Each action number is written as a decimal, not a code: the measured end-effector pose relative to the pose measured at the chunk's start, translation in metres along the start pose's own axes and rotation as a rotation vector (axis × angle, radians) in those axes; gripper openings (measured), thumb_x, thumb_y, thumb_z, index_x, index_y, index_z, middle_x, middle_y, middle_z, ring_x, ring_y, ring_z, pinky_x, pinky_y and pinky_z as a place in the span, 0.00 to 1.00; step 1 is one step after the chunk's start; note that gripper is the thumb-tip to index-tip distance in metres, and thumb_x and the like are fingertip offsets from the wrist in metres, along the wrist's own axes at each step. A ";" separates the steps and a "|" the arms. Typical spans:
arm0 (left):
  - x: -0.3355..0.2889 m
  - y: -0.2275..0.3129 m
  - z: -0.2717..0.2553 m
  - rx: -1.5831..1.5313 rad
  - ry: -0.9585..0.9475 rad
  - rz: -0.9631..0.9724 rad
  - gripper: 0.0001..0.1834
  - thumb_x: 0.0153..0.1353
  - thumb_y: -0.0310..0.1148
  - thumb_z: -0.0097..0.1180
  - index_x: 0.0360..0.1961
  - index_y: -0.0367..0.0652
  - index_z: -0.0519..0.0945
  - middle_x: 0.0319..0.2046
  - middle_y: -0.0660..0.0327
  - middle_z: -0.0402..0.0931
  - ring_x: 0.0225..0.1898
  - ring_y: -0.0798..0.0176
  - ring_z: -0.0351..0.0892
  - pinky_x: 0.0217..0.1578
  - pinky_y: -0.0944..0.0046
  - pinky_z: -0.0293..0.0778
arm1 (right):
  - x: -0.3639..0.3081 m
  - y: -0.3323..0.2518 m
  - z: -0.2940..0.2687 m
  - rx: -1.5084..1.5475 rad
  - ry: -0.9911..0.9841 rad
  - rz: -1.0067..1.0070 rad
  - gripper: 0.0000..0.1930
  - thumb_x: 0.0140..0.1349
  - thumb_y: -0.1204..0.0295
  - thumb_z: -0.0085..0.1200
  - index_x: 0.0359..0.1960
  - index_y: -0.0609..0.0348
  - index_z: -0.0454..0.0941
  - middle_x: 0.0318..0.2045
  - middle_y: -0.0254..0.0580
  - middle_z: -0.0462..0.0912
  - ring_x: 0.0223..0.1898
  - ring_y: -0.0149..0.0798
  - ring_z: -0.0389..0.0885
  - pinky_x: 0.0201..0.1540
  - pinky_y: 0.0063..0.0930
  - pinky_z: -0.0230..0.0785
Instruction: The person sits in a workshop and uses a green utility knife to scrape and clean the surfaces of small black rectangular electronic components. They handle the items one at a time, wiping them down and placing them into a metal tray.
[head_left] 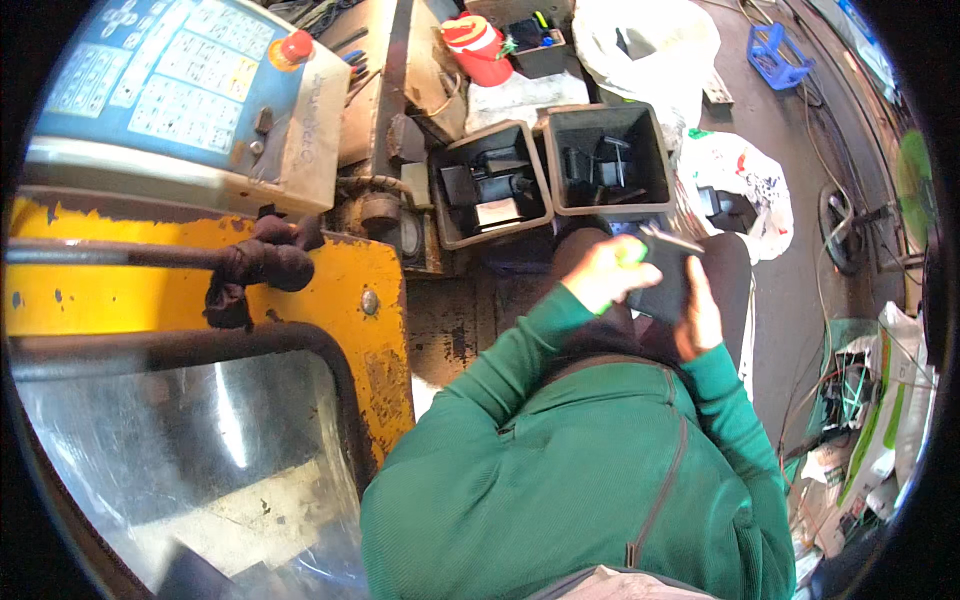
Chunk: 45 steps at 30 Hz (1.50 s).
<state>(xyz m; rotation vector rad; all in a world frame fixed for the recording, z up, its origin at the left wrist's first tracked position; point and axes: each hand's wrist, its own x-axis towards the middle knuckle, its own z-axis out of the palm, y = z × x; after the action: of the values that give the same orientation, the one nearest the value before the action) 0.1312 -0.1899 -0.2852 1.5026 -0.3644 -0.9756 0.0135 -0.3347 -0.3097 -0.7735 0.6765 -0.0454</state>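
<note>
Holding a dark part (665,275) clamped between both hands, left (610,270) and right (700,318); bins (600,155) ahead already hold similar parts.

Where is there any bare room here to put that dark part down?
Free: the dark floor strip between the yellow machine door and the person's green sleeve. Crowded: both grey bins hold black parts, with white bags on the right.

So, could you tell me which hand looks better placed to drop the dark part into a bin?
Probably the right hand: it grips the dark part from below, while the left hand only pinches a green bit against it.
</note>
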 end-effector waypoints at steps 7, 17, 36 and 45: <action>0.030 0.000 -0.192 1.118 0.873 -0.094 0.38 0.46 0.51 0.67 0.55 0.39 0.72 0.45 0.45 0.77 0.47 0.45 0.77 0.48 0.54 0.73 | 0.007 -0.008 -0.047 -0.338 0.022 -0.183 0.23 0.67 0.54 0.44 0.59 0.52 0.71 0.57 0.37 0.73 0.53 0.34 0.73 0.49 0.29 0.67; 0.248 -0.079 -0.073 1.423 0.024 -0.231 0.16 0.54 0.44 0.56 0.42 0.52 0.82 0.42 0.58 0.81 0.45 0.53 0.80 0.46 0.49 0.73 | 0.015 -0.005 -0.086 -0.180 0.243 -0.165 0.18 0.68 0.64 0.49 0.53 0.62 0.73 0.42 0.42 0.79 0.35 0.30 0.80 0.29 0.19 0.74; 0.140 0.009 -0.115 0.860 0.511 0.437 0.12 0.52 0.36 0.62 0.32 0.39 0.77 0.26 0.51 0.78 0.30 0.51 0.80 0.33 0.59 0.74 | 0.043 -0.034 -0.042 -0.051 -0.020 -0.084 0.29 0.64 0.59 0.53 0.64 0.55 0.62 0.58 0.45 0.70 0.56 0.39 0.71 0.48 0.34 0.71; 0.066 0.018 -0.012 0.722 0.675 0.817 0.09 0.50 0.28 0.64 0.32 0.39 0.78 0.30 0.55 0.78 0.32 0.54 0.80 0.33 0.60 0.74 | 0.122 -0.016 0.068 0.043 -0.174 -0.262 0.42 0.56 0.57 0.62 0.68 0.54 0.52 0.51 0.42 0.71 0.52 0.37 0.70 0.53 0.30 0.64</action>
<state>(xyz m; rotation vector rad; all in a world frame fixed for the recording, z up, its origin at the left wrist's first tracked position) 0.1848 -0.2330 -0.2932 1.9519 -0.7919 0.3713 0.1523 -0.3375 -0.3305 -0.8106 0.4051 -0.2281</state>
